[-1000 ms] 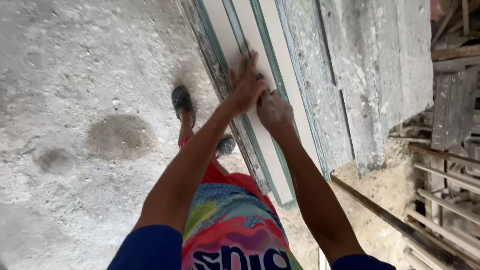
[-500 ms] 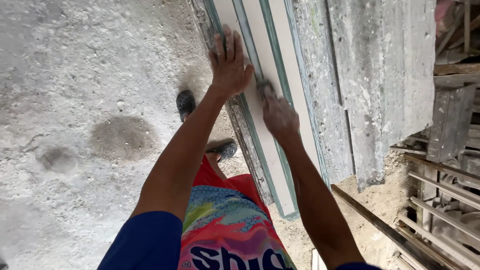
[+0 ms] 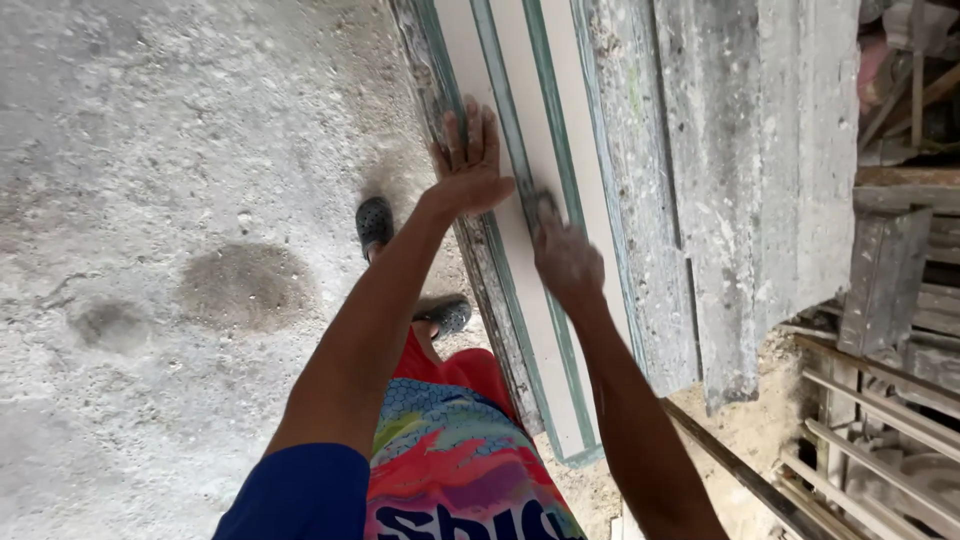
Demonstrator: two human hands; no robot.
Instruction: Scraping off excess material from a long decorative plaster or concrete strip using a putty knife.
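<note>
**Two hands steady a stack of pale boards**

The person stands over a stack of long pale boards (image 3: 545, 260) with green edges, leaning beside rough grey slabs (image 3: 740, 180) on the right. The left hand (image 3: 470, 165) lies flat on the stack's near-left edge, fingers spread and pressed down, seemingly to keep the boards from sliding. The right hand (image 3: 565, 255) rests on a board face; it is blurred, so I cannot tell its grip. Dark shoes (image 3: 375, 222) stand on the concrete floor (image 3: 150, 200) to the left.
</note>
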